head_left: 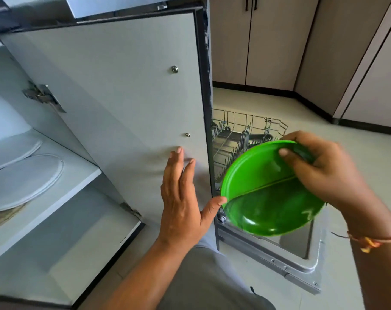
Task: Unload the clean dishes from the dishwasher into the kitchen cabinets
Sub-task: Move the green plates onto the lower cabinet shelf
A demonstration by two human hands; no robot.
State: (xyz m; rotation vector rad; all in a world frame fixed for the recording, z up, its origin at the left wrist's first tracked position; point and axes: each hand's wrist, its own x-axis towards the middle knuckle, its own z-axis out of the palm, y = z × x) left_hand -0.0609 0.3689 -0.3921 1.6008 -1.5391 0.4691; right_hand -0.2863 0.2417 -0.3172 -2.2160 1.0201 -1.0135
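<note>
Round green plastic plates (263,175) held beside the open grey cabinet door (114,86)
Glossy, seemingly two slid askew, they are pinched at one rim by the right hand (324,173) over the dishwasher (302,245); the lower could be dropped through that tilt. The left hand (181,198) is spread flat, thumb at the near rim.

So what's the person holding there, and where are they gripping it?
The right hand grips the green dish by its upper rim, thumb on the inside. The left hand is open, holding nothing.
</note>
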